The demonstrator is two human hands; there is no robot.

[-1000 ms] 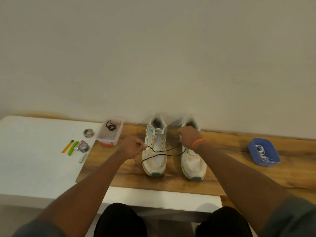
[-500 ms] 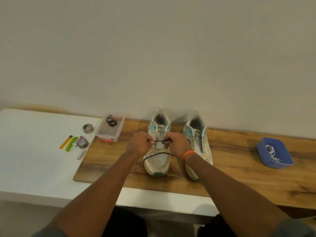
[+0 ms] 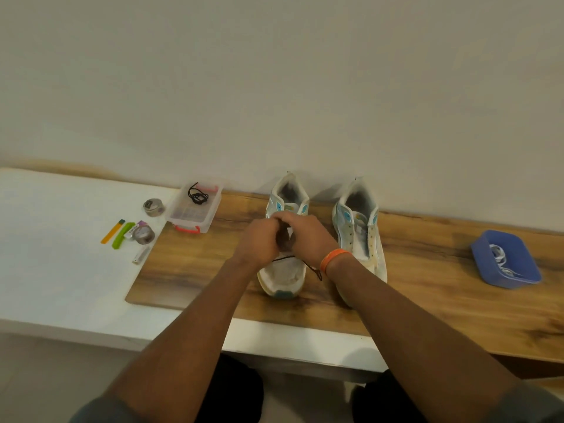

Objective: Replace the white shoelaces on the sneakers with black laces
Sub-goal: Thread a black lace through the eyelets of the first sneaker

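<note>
Two white sneakers stand side by side on a wooden board (image 3: 195,264), toes toward me. Over the middle of the left sneaker (image 3: 285,276) my left hand (image 3: 259,241) and my right hand (image 3: 308,239) meet, fingers curled, each pinching the black lace (image 3: 312,267). A loop of that lace hangs below my right wrist over the sneaker's toe. The right sneaker (image 3: 361,230) has bare eyelets and no lace. A second black lace (image 3: 197,195) lies coiled in a clear plastic box (image 3: 195,209) at the back left.
A blue tray (image 3: 506,261) holding white laces sits at the right on the board. On the white tabletop (image 3: 61,254) to the left lie two small round tins, yellow and green sticks and a small tube. The wall rises right behind the sneakers.
My hands have come together over the left sneaker from about a shoe's width apart. The lace stretched between them has gone slack and hangs as a loop.
</note>
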